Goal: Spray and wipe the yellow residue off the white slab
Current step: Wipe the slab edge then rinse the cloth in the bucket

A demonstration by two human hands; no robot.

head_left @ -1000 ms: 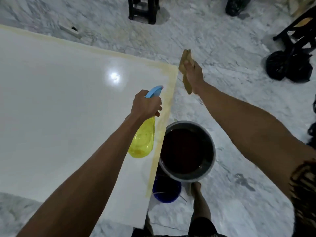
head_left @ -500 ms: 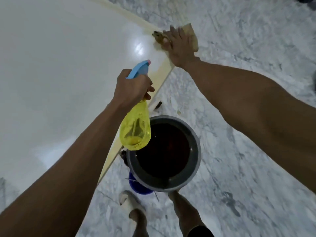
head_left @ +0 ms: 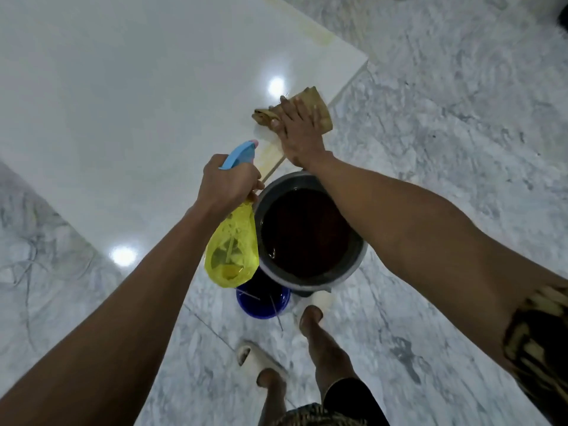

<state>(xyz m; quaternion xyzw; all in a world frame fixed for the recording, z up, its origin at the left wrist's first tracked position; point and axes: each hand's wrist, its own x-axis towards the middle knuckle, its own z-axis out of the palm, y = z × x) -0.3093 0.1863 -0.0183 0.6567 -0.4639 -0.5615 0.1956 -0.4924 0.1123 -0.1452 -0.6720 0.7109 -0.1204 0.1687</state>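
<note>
The glossy white slab (head_left: 138, 96) fills the upper left. A strip of yellow residue (head_left: 269, 152) runs along its right edge, and a fainter patch (head_left: 310, 32) marks the far edge. My right hand (head_left: 299, 127) presses flat on a tan cloth (head_left: 313, 101) at the slab's right edge, fingers straight. My left hand (head_left: 229, 182) grips the neck of a yellow spray bottle (head_left: 232, 250) with a blue nozzle (head_left: 241, 153), held above the slab's edge beside the bucket.
A grey bucket (head_left: 359, 256) of dark liquid stands on the marble floor (head_left: 461, 149) right beside the slab. A small blue tub (head_left: 261, 302) sits below it. My feet, one in a pale sandal (head_left: 249, 355), stand close to both.
My right hand has slid the cloth along the slab's right edge towards me, leaving the far part of the edge cleaner. My left hand still holds the bottle. The view has tilted down.
</note>
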